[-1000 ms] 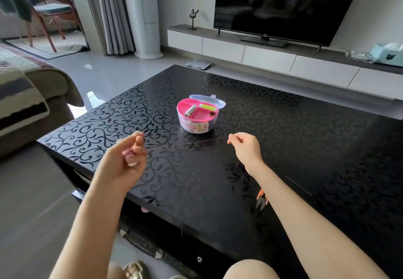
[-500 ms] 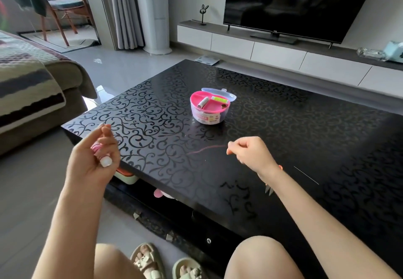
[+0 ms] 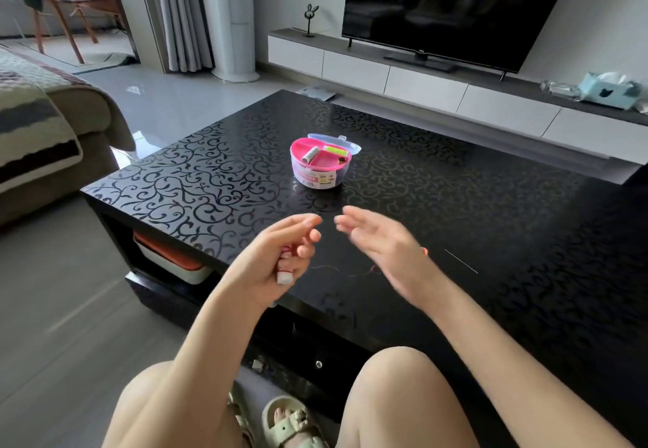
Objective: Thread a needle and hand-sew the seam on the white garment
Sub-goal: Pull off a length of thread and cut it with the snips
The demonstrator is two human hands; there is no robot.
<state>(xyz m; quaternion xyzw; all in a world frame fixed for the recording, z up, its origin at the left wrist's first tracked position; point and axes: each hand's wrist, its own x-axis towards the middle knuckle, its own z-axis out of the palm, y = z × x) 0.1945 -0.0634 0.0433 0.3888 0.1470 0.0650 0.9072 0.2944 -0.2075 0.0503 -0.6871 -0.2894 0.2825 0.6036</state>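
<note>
Sitting at a glossy black coffee table (image 3: 217,181), a person grips a small white spool of pink thread (image 3: 284,274) in the left hand (image 3: 277,258) at centre frame. The lower fingers are curled round the spool, while the forefinger and thumb reach forward with their tips close together. The right hand (image 3: 380,242), blurred, is just to the right, its fingers stretched out and slightly apart, the tips near those of the left. A loose strand of pink thread (image 3: 354,272) lies over the tabletop below and between the two hands. Whether it touches the right fingers cannot be told. A needle (image 3: 461,261) lies on the table to the right of the right hand, apart from it. A pink sewing box (image 3: 321,167) stands open mid-table, above the hands in the frame.
</note>
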